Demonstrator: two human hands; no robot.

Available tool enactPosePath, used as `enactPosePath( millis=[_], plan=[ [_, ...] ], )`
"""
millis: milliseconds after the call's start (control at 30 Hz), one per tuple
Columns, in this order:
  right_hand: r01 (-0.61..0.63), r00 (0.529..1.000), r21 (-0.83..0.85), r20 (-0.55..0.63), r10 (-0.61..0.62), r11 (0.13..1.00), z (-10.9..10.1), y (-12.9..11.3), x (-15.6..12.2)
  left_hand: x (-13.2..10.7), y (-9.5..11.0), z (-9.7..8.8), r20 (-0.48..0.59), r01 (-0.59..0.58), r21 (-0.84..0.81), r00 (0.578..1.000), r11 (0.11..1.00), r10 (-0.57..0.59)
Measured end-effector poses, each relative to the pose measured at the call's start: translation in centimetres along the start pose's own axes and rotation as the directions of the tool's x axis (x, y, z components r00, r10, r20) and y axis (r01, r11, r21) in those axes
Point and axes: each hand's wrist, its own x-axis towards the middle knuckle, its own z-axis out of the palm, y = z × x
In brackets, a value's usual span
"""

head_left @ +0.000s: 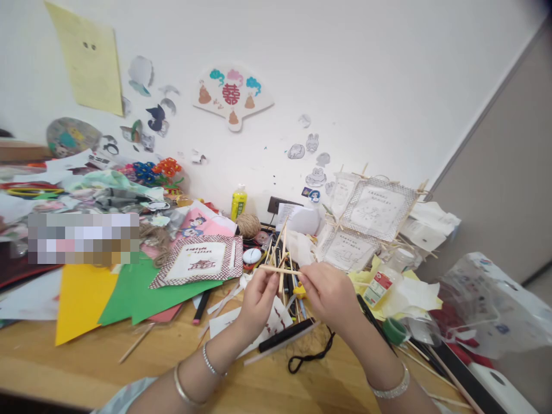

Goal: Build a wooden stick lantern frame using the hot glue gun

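Both hands are raised over the middle of the cluttered table. A pale wooden stick (276, 269) lies level between them. My left hand (255, 305) is closed, with thumb and fingers pinching this stick near its left part. At its right end, the fingertips of my right hand (331, 294) pinch the same stick. Behind it, several thin sticks (276, 244) point upward and cross it in view; whether they touch it I cannot tell. Beneath my hands lie a white paper (276, 316) with dark red marks and a black marker (284, 335).
Green paper (172, 299) and a patterned drawing panel (207, 261) lie on the left. A twine ball (248, 225) and a yellow bottle (238, 202) stand behind. To the right are stick-framed panels (379, 207), a green cap (394, 331) and a plastic bag (495, 310).
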Motion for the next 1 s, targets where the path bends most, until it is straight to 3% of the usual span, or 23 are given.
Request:
enactPosePath(
  millis=[600, 1000],
  plan=[
    [0.038, 0.999, -0.17, 0.029, -0.034, 0.985, -0.75, 0.03, 0.37, -0.09, 0.17, 0.01, 0.024, -0.012, 0.012, 1.0, 1.0, 0.011],
    [0.034, 0.999, -0.194, 0.011, -0.032, 0.98, -0.68, -0.08, 0.25, 0.11, 0.31, -0.12, 0.029, 0.061, -0.168, 0.998, 0.984, -0.057]
  ],
)
